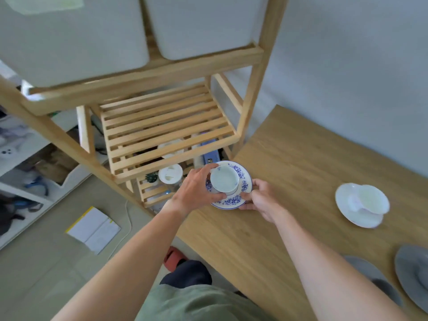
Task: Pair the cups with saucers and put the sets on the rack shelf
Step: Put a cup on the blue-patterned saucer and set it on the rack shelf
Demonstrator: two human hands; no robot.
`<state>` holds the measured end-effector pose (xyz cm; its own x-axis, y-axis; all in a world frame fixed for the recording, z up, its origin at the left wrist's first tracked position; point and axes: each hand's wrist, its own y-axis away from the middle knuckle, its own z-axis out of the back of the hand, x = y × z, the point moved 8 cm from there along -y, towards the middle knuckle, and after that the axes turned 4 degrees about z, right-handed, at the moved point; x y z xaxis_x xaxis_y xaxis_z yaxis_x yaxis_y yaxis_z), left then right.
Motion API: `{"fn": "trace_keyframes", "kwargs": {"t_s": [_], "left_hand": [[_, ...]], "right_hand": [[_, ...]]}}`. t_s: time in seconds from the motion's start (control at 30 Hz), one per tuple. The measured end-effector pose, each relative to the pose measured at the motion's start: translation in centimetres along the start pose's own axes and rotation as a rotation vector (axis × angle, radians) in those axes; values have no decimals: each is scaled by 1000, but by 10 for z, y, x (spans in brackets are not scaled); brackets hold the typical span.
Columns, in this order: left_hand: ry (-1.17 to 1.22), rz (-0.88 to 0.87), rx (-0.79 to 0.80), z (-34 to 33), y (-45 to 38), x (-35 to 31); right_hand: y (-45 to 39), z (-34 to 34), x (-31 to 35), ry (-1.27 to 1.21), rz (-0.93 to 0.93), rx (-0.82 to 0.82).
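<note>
A white cup stands on a blue-flowered saucer at the left end of the wooden table. My left hand wraps its fingers around the cup from the left. My right hand pinches the saucer's near right rim. A slatted wooden rack shelf lies bare just beyond and left of the set. A white cup sits on a white saucer at the table's right.
Two grey saucers lie at the table's near right edge. White bins fill the rack's upper shelf. Jars and boxes sit on the shelves below. A notebook lies on the floor at left.
</note>
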<state>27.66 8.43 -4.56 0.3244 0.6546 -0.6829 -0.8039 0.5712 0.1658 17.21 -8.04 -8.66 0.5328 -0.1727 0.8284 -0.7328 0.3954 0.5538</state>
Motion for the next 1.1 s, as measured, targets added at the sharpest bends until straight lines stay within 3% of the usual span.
{"fn": "trace_keyframes", "kwargs": {"t_s": [0.3, 0.57, 1.1], "left_hand": [[19, 165, -152, 96, -20, 100], [50, 241, -254, 146, -43, 175], [310, 498, -351, 169, -105, 221]], "right_hand": [[-70, -138, 39, -34, -27, 99], [-146, -238, 54, -36, -45, 86], [-238, -289, 93, 151, -2, 26]]}}
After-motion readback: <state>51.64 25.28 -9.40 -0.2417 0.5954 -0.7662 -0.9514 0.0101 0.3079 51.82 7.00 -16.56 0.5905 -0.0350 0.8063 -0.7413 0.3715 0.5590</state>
